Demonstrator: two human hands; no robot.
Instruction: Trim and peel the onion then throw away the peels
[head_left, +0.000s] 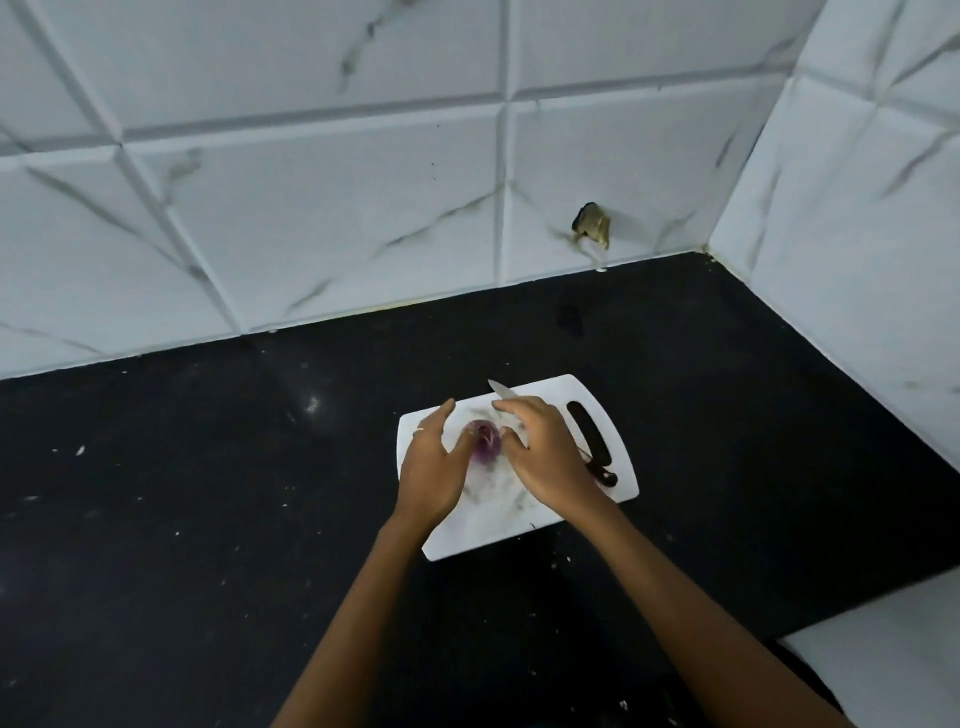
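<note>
A small purple onion (485, 441) sits on a white cutting board (519, 519) on the black countertop. My left hand (431, 465) is just left of the onion with its fingers spread, the thumb touching the onion's side. My right hand (545, 449) is palm-down just right of the onion, its thumb against it. A knife (497, 389) lies under that hand. Its blade tip pokes out past the fingers and its dark handle end shows near the wrist. The hand hides the knife's middle, so a grip on it cannot be judged.
The board's handle slot (587, 431) is at its right end. The black countertop (208, 493) carries small white specks. Tiled walls rise behind and to the right, with a small hole (591, 223) in the back wall. A white surface (893, 649) is at the lower right.
</note>
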